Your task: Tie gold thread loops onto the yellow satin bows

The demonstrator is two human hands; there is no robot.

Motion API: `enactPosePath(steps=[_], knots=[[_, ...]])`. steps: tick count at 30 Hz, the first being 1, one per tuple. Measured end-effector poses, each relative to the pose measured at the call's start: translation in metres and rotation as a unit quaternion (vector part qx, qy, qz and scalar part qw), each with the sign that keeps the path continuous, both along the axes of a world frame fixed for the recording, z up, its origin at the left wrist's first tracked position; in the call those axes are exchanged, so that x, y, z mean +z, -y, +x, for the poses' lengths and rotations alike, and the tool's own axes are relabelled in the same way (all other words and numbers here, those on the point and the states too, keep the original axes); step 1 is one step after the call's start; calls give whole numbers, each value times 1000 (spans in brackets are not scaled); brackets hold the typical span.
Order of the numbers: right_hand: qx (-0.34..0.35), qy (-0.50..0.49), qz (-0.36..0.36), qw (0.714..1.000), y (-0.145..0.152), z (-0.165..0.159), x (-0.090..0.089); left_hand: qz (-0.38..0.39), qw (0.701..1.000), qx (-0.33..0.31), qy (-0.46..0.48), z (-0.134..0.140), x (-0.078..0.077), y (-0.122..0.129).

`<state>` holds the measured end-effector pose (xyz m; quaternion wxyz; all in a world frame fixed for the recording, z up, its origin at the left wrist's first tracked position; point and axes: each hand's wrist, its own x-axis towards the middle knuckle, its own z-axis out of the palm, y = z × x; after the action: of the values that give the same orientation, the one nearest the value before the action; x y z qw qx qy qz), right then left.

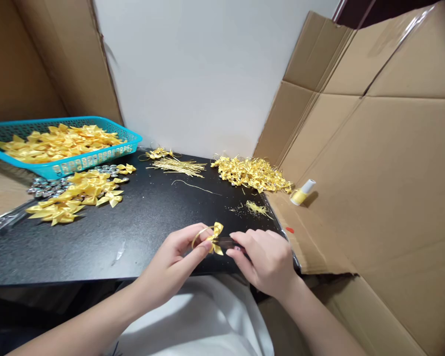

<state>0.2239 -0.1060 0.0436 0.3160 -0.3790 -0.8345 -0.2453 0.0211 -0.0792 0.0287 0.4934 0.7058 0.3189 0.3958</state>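
Note:
My left hand pinches a yellow ribbon bow between thumb and fingers. A loop of gold cord runs from the bow over my left fingertips. My right hand is closed around a dark, narrow scissors-like tool; its handle is mostly hidden in the palm. The tool's tip points left and meets the middle of the bow, though whether it grips the cord there I cannot tell. Both hands are above the front edge of the black table.
A blue basket of yellow bows stands at left, with loose bows and silvery beads before it. Behind lie gold cords and a pile of corded bows. Cord scraps and a thread spool are on the right, by cardboard walls.

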Motion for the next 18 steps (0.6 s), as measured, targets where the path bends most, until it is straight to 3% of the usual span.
enactPosePath(steps=[13, 18], knots=[[-27, 3, 44, 999, 1, -6, -7, 14, 999, 39, -7, 3, 1, 3], [-33, 6, 29, 999, -1, -6, -10, 6, 999, 45, -10, 5, 1, 1]])
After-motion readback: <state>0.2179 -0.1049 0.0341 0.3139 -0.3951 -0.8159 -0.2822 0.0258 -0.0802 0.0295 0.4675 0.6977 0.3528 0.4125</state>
